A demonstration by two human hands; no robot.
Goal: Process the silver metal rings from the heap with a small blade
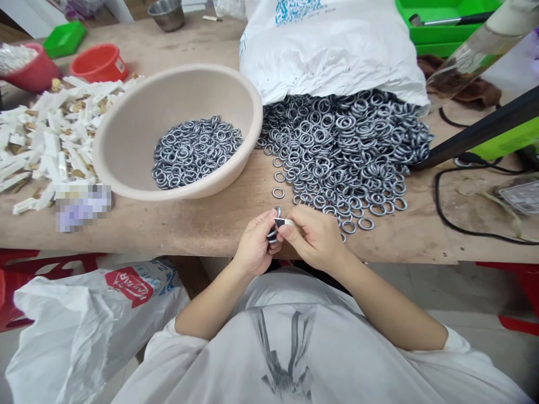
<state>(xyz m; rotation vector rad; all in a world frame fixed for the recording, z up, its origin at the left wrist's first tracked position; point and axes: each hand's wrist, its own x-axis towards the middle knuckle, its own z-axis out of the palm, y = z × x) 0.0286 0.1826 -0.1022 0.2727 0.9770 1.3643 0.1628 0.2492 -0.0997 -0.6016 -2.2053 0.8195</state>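
Note:
Close together at the table's front edge, my two hands are both closed. My left hand [254,242] grips a few grey metal rings [273,240] between thumb and fingers. In my right hand [319,235] is a small flat dark piece with a white end [280,223], pressed against the rings; its exact kind I cannot make out. Just beyond my right hand spreads a large heap of the same metal rings [337,146], with a few loose ones at its near edge. A beige basin [126,118] to the left holds more rings.
A white sack [328,56] lies behind the heap. White strips [50,134] are piled at left, near a red bowl [99,63]. On the right are a black bar [484,132], a cable [440,196], a bottle [471,50] and a green tray [438,33]. Another sack [76,320] stands below the table.

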